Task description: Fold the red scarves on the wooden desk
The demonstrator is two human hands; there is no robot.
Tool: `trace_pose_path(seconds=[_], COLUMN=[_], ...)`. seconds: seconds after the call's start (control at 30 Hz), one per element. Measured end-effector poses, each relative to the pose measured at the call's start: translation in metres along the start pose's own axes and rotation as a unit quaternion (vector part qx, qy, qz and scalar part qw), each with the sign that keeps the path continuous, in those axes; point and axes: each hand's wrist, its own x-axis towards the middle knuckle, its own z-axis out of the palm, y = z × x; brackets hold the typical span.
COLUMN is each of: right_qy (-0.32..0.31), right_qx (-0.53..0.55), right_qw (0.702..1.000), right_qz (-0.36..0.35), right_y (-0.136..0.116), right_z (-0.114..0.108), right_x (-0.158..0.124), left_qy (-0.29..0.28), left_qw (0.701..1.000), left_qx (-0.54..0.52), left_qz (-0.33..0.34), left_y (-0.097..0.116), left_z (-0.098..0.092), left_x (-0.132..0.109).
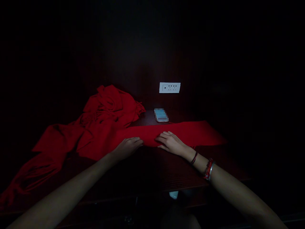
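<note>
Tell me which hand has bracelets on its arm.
The right hand: a dark band, a red bracelet and a silver bangle circle its arm; the left hand has none.

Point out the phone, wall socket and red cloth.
Phone (161, 115), head view: middle of its pixelated top.
Wall socket (170, 87), head view: middle of its white plate.
Red cloth (148, 131), head view: its flat, spread part.

- Smooth red cloth strip, laid flat lengthwise, below the white wall socket.
- Fringed red cloth heap, crumpled and bunched, below and left of the socket.
</note>
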Motion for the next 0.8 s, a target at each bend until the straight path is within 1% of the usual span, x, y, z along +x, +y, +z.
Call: trace_pose_path(seconds=[0.1,0.2,0.33,0.43,0.53,0.7,0.8], right_qy=[-0.003,-0.014,-0.015,-0.02,-0.026,0.019,0.019], right_qx=[-0.006,-0.012,-0.004,0.002,0.011,0.052,0.078], right_qw=[1.0,1.0,1.0,0.999,0.999,0.998,0.996], right_qz=[-0.005,-0.008,0.011,0.026,0.034,0.034,0.043], right_y=[-0.014,-0.022,-0.021,-0.017,-0.017,-0.031,-0.041], right_z=[0.005,0.011,0.012,0.009,0.007,0.008,0.013], right_x=[0.012,0.022,0.023,0.02,0.019,0.031,0.042], left_qy=[0.002,0.007,0.008,-0.014,-0.036,-0.042,-0.047], left_qw=[1.0,0.999,1.0,1.0,0.998,0.999,0.999], left_qx=[-0.018,-0.029,-0.011,-0.012,-0.042,-0.001,0.019], left_qz=[-0.003,-0.019,-0.024,-0.005,0.005,-0.008,-0.01], left_y=[0.0,-0.001,-0.005,-0.012,-0.019,-0.022,-0.021], left_z=[0.001,-0.002,-0.014,-0.021,-0.022,-0.022,-0.024], left_x=[0.006,0.006,0.001,-0.005,-0.009,-0.008,-0.006])
